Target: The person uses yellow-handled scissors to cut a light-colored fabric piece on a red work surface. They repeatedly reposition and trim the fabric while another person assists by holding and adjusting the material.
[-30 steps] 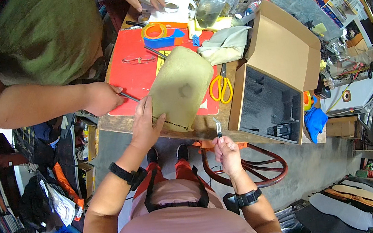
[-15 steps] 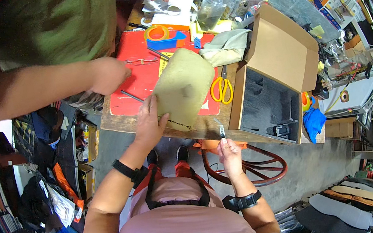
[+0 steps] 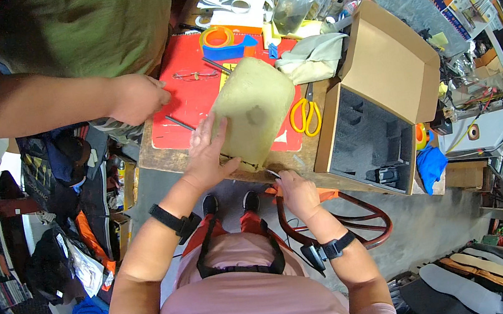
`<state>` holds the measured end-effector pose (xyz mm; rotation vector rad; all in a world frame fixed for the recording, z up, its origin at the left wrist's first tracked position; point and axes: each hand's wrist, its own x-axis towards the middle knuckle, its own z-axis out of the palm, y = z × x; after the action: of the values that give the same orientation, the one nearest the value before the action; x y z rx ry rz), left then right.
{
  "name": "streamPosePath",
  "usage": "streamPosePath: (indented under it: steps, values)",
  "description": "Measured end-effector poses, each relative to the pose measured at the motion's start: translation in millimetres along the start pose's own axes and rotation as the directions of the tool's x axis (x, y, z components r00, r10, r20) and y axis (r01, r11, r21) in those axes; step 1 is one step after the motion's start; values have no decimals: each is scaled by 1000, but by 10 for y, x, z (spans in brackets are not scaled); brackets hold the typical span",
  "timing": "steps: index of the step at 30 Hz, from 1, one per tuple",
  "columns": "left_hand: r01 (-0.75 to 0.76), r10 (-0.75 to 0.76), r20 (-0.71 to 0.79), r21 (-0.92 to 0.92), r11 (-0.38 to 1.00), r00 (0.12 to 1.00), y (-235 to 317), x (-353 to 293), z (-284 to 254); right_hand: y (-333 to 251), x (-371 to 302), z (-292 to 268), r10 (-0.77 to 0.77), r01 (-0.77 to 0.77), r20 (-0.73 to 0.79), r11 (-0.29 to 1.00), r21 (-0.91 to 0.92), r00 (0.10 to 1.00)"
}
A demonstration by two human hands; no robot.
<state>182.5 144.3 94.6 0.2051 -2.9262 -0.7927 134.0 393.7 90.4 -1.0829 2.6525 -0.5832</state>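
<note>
A pale yellow-green slab [image 3: 260, 96], rounded at its corners and with a darker smudge, lies tilted across a red mat [image 3: 164, 133] at the table's front edge. My left hand [image 3: 206, 153] rests on its near left part, fingers stretched out and thumb along the lower edge. Dark marks run along that near edge. Close to the slab's near right corner, my right hand [image 3: 300, 194] is closed around a small knife [image 3: 273, 174]. Only its thin silvery tip shows, pointing at the slab; the fingers hide its handle.
Yellow-handled scissors [image 3: 305, 116] and an open cardboard box [image 3: 330, 131] with grey foam lie to the right. Beyond the slab are a blue tape dispenser [image 3: 229, 52], glasses [image 3: 194, 75] and a pale cloth [image 3: 311, 58]. Another person's hand [image 3: 141, 98] hovers over the mat's left side.
My right hand has moved left, bringing the knife from upright beside the slab to its near corner. The other person's far hand has shifted right over the papers.
</note>
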Motion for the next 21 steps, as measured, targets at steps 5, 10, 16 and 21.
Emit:
streamPosePath:
  steps: [5,10,16,21]
  values:
    - [94,-90,107,-31,995,990,-64,69,-33,-21,143,95,-20,19,-9,998,-67,1000]
    - [122,-108,149,-86,989,983,-120,87,-40,-57,195,166,-56,55,-11,996,-64,998]
    - [140,-142,184,22,990,973,33,78,-6,190,109,299,-67,75,75,991,-110,995]
    - [115,-117,173,20,993,978,57,88,-17,405,-70,382,0,24,194,993,-117,981]
